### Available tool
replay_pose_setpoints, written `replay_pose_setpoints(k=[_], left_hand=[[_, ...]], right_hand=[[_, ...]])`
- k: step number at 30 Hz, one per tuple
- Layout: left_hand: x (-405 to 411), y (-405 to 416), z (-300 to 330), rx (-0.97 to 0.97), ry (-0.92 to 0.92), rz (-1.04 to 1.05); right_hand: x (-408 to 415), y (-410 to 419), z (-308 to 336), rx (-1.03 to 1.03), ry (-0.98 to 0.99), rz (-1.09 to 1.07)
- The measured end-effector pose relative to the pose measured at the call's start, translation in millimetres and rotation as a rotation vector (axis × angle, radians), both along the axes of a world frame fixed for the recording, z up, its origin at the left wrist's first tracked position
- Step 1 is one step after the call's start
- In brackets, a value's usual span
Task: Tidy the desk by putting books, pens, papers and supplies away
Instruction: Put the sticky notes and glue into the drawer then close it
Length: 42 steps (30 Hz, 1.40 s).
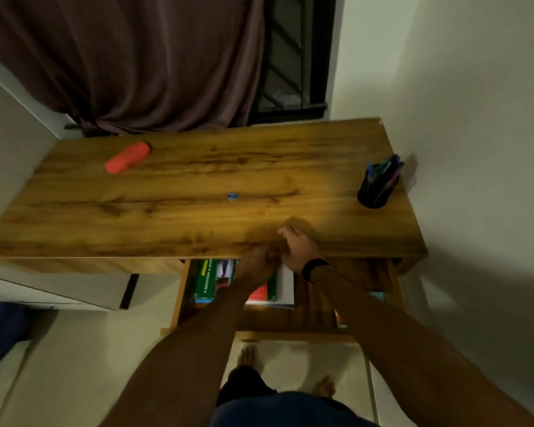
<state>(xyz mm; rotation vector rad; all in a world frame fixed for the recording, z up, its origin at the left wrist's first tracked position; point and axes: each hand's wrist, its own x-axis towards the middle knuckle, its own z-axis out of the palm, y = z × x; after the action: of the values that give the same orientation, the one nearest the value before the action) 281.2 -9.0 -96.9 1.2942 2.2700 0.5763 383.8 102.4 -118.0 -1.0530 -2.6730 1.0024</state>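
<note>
Two hands meet at the desk's front edge, above the open drawer [179,291]. Left hand [256,263]: fingers curled, reaching down toward the books; whether it grips anything cannot be told. Right hand [296,248]: fingers bent over the desk [198,180] edge, black band at the wrist; its hold is equally unclear.

Drawer contents: books [210,282], green cover uppermost, red and white ones beside it, partly under the forearms.

Desk top: orange case [127,157] at far left; small blue item [232,196] mid-desk, too small to identify; black pen cup [375,189] at far right, holding pens.

Step judged: settling items in the drawer. Next likely needs a reach to the orange case or blue item.

Hidden: the drawer's rear, under the desk top.
</note>
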Motion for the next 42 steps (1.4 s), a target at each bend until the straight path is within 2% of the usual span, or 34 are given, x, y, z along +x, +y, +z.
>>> replay_pose_setpoints(k=[4,9,17,23,28,32,37,42], left_hand=[[-42.9,-3.8,10.1,-0.072,0.024,0.045],[-103.9,8.1,6.8,-0.065,0.006,0.059],[-186.7,23.5,-28.7,-0.058,-0.004,0.055],[-225.5,31.1,-67.6,-0.181,-0.015,-0.079],[-232.9,12.9,-92.8,-0.162,0.120,-0.224],[-227.3,8.7,-91.7,-0.137,0.162,-0.217],[-204.3,15.6,-83.2,-0.174,0.155,-0.168],[-163.2,14.0,-81.3,-0.165,0.151,-0.219]], right_hand=[[-35.4,2.9,10.7,0.008,0.000,0.020],[-81.3,13.4,13.4,-0.005,0.009,-0.015],[-155.6,23.2,6.9,-0.023,-0.162,-0.051],[-217.8,37.5,-10.3,-0.005,-0.289,0.002],[-245.5,34.5,-28.0,0.058,-0.388,0.034],[-236.4,24.7,-32.5,0.119,-0.289,-0.049],[-199.0,11.5,-25.2,-0.185,-0.065,-0.282],[-133.3,-2.2,-17.4,-0.262,0.032,-0.411]])
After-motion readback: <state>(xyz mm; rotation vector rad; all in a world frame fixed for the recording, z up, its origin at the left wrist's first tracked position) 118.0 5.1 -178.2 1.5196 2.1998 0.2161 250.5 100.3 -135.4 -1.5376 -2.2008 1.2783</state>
